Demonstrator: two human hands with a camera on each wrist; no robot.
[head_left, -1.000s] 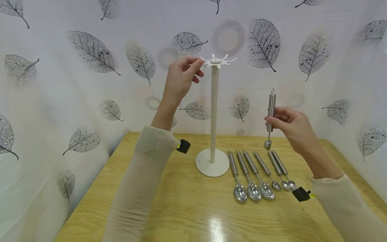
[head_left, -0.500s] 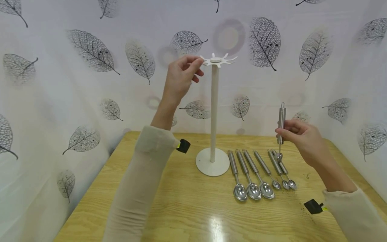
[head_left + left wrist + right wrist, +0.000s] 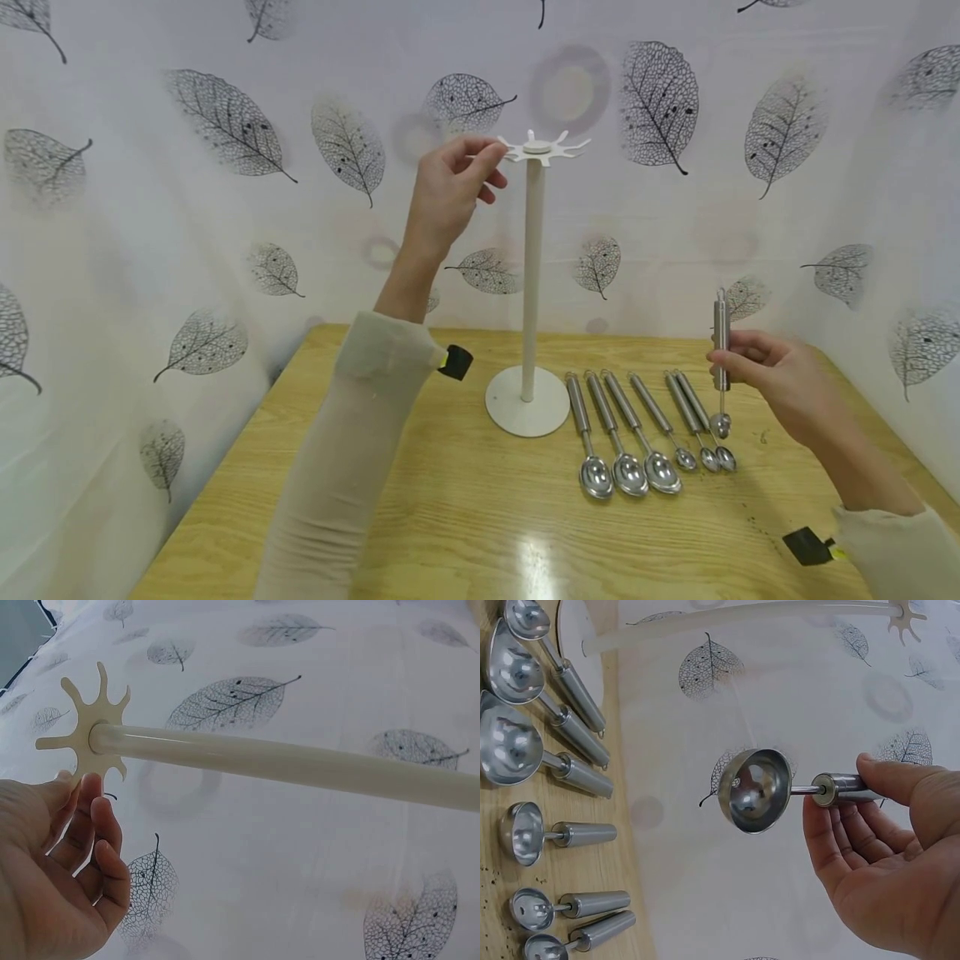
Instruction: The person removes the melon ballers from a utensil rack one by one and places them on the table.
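Note:
At the upper middle of the head view, my left hand point(image 3: 450, 187) pinches one prong of the star-shaped top point(image 3: 537, 148) of a white stand point(image 3: 531, 275). The left wrist view shows the thumb and index finger on that prong point(image 3: 84, 777). On the right, my right hand point(image 3: 787, 379) holds a steel melon baller point(image 3: 722, 321) upright by its handle, loop up and bowl down. Its round bowl point(image 3: 756, 791) shows plainly in the right wrist view. The melon baller is just right of the scoops lying on the table, and its bowl hangs near their handles.
Three larger oval scoops point(image 3: 630, 475) and three smaller scoops point(image 3: 686, 458) lie in a row on the wooden table point(image 3: 420, 517), right of the stand's round base point(image 3: 517, 417). A leaf-printed curtain point(image 3: 360, 50) hangs behind and beside the table. Dark specks dot the wood at right.
My right hand has moved down and to the right with the melon baller, from above the small scoops to beside them. The left hand stays on the stand's prong.

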